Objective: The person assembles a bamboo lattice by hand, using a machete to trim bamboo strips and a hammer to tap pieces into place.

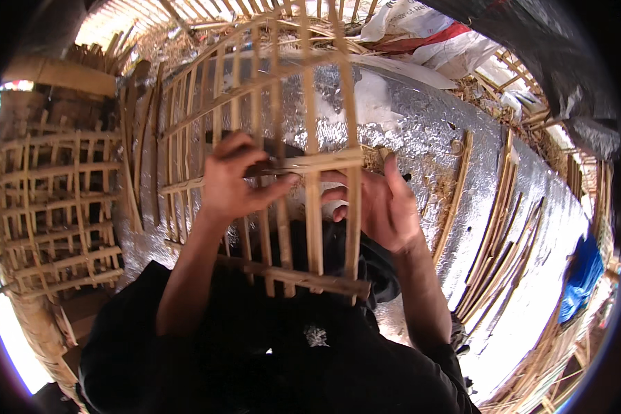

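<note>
An upright bamboo lattice point(313, 228) of long slats and crosspieces stands in front of my body. My left hand point(238, 181) is closed at its middle crosspiece point(324, 162), thumb below and fingers bent above. Behind the slats by those fingers is a dark, flat thing point(283, 148); its kind is unclear. On the other side, my right hand point(379, 203) has its thumb raised and its fingers apart, partly curled behind the end slats. Those fingertips are partly hidden, and I see nothing gripped in them.
A silvery foil-like sheet point(421, 138) lies under the work. Loose bamboo strips point(504, 221) rest on it at the right. Another woven bamboo lattice point(55, 207) stands at the left. White and red sacking point(435, 41) lies at the back, and a blue plastic piece point(581, 279) at far right.
</note>
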The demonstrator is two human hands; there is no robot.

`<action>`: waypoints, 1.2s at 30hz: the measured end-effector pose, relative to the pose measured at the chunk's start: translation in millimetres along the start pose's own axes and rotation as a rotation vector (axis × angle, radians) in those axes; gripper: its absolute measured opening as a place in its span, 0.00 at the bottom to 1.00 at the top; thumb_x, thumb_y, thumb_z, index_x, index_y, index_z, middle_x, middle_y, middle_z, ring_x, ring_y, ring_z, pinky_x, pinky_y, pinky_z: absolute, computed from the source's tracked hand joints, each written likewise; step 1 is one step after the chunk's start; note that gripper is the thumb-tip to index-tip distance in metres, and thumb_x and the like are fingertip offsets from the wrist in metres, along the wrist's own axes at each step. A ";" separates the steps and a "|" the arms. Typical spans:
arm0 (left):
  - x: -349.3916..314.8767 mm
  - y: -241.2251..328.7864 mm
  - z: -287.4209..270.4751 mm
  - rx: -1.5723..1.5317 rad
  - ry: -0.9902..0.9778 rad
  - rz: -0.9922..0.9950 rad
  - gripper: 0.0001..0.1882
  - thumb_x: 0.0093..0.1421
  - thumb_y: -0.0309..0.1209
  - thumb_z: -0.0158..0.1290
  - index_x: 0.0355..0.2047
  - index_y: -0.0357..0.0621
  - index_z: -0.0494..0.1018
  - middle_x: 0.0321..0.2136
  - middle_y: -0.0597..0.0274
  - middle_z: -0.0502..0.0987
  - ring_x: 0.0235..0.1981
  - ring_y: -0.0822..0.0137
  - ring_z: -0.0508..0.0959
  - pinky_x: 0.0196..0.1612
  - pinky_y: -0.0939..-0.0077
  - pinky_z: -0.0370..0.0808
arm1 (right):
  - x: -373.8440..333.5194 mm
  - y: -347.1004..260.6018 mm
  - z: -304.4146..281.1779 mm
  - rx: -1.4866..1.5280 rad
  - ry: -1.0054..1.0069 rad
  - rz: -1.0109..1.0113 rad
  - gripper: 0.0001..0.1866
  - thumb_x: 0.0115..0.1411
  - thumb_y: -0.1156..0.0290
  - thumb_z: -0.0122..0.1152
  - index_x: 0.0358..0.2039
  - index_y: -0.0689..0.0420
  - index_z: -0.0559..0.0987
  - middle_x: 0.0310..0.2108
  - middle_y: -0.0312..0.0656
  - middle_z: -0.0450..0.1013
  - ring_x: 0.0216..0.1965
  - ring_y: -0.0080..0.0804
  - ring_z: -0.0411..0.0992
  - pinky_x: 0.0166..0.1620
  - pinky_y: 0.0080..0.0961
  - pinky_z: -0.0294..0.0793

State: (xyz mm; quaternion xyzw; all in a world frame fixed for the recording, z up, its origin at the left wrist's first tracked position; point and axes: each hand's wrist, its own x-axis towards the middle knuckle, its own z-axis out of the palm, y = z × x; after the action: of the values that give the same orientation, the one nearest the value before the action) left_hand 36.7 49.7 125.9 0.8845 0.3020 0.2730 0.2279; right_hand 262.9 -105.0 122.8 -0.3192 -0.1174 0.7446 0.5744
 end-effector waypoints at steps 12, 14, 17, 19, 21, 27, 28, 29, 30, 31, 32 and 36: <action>22.5 -29.9 -187.7 -0.435 0.579 -0.191 0.26 0.73 0.51 0.48 0.36 0.37 0.78 0.22 0.57 0.79 0.17 0.69 0.77 0.22 0.76 0.75 | 9.6 66.8 -33.5 -0.369 0.090 0.080 0.40 0.72 0.36 0.44 0.64 0.62 0.72 0.54 0.44 0.77 0.47 0.32 0.75 0.49 0.30 0.72; 17.1 -48.7 -207.3 -0.439 0.609 -0.080 0.27 0.74 0.52 0.46 0.37 0.39 0.78 0.23 0.58 0.79 0.18 0.67 0.79 0.25 0.71 0.76 | 5.4 79.6 -47.9 -0.399 0.112 0.081 0.38 0.72 0.37 0.45 0.62 0.62 0.74 0.54 0.44 0.77 0.48 0.33 0.75 0.49 0.31 0.73; 8.9 -71.9 -214.0 -0.600 0.719 -0.044 0.27 0.75 0.51 0.43 0.38 0.39 0.78 0.27 0.58 0.81 0.21 0.64 0.80 0.31 0.66 0.78 | 2.2 91.6 -66.4 -0.447 0.183 0.093 0.35 0.73 0.41 0.47 0.60 0.62 0.75 0.53 0.45 0.78 0.48 0.32 0.75 0.48 0.30 0.74; 5.9 -75.5 -215.5 -0.584 0.701 -0.067 0.27 0.75 0.52 0.42 0.42 0.40 0.78 0.34 0.56 0.81 0.26 0.62 0.80 0.35 0.63 0.78 | 0.4 100.5 -75.3 -0.463 0.214 0.106 0.34 0.74 0.42 0.46 0.60 0.63 0.75 0.53 0.45 0.78 0.46 0.31 0.75 0.46 0.29 0.74; 12.1 -67.1 -210.5 -0.664 0.737 -0.019 0.26 0.76 0.51 0.41 0.46 0.41 0.78 0.38 0.54 0.81 0.30 0.64 0.80 0.36 0.63 0.78 | 2.0 108.8 -79.2 -0.465 0.254 0.085 0.33 0.74 0.44 0.47 0.59 0.63 0.76 0.52 0.45 0.78 0.46 0.32 0.76 0.46 0.29 0.75; 9.1 -73.1 -213.7 -0.700 0.689 -0.017 0.27 0.75 0.53 0.40 0.53 0.43 0.74 0.43 0.51 0.82 0.36 0.59 0.82 0.43 0.59 0.82 | 8.0 112.1 -84.5 -0.426 0.231 0.079 0.30 0.75 0.46 0.49 0.58 0.63 0.76 0.52 0.45 0.78 0.47 0.32 0.76 0.46 0.28 0.75; 10.0 -70.7 -211.9 -0.688 0.685 0.006 0.26 0.76 0.51 0.40 0.51 0.41 0.76 0.42 0.51 0.82 0.35 0.63 0.80 0.41 0.62 0.81 | 7.5 111.5 -84.2 -0.425 0.232 0.080 0.30 0.75 0.46 0.49 0.58 0.63 0.76 0.52 0.45 0.78 0.47 0.32 0.76 0.46 0.28 0.75; 9.5 -71.4 -212.7 -0.685 0.685 0.006 0.26 0.76 0.51 0.40 0.51 0.41 0.76 0.42 0.51 0.82 0.35 0.63 0.80 0.41 0.62 0.81 | 6.7 110.2 -83.1 -0.405 0.228 0.074 0.30 0.75 0.47 0.49 0.58 0.63 0.77 0.51 0.45 0.78 0.47 0.32 0.76 0.46 0.28 0.75; 8.9 -73.0 -213.2 -0.674 0.691 0.005 0.26 0.76 0.51 0.40 0.51 0.41 0.75 0.41 0.51 0.82 0.34 0.62 0.81 0.41 0.62 0.82 | 6.3 109.8 -82.4 -0.384 0.225 0.068 0.29 0.75 0.47 0.50 0.58 0.62 0.77 0.51 0.45 0.78 0.47 0.32 0.76 0.46 0.28 0.75; 8.6 -73.7 -213.7 -0.663 0.696 0.003 0.26 0.76 0.51 0.40 0.51 0.40 0.75 0.41 0.51 0.82 0.34 0.61 0.82 0.42 0.61 0.82 | 6.6 111.1 -83.9 -0.384 0.224 0.069 0.29 0.75 0.47 0.50 0.58 0.62 0.77 0.51 0.45 0.78 0.47 0.32 0.76 0.46 0.28 0.75; 9.5 -72.8 -213.0 -0.664 0.694 0.003 0.26 0.76 0.51 0.40 0.51 0.40 0.75 0.41 0.51 0.82 0.34 0.61 0.82 0.42 0.61 0.82 | 6.7 113.0 -87.2 -0.397 0.223 0.060 0.30 0.75 0.46 0.48 0.57 0.62 0.77 0.51 0.46 0.78 0.48 0.34 0.77 0.46 0.30 0.76; 8.4 -76.2 -216.3 -0.616 0.665 -0.008 0.27 0.76 0.52 0.38 0.50 0.41 0.75 0.40 0.48 0.82 0.36 0.56 0.83 0.45 0.55 0.84 | 5.9 115.4 -90.4 -0.407 0.224 0.050 0.31 0.75 0.44 0.47 0.57 0.62 0.77 0.52 0.46 0.77 0.49 0.37 0.77 0.47 0.31 0.76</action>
State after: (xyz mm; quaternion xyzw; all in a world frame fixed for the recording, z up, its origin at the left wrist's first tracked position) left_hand -123.2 161.1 247.1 0.6385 0.2671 0.6186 0.3719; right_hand 227.2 -152.9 -11.2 -0.5118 -0.1928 0.6795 0.4890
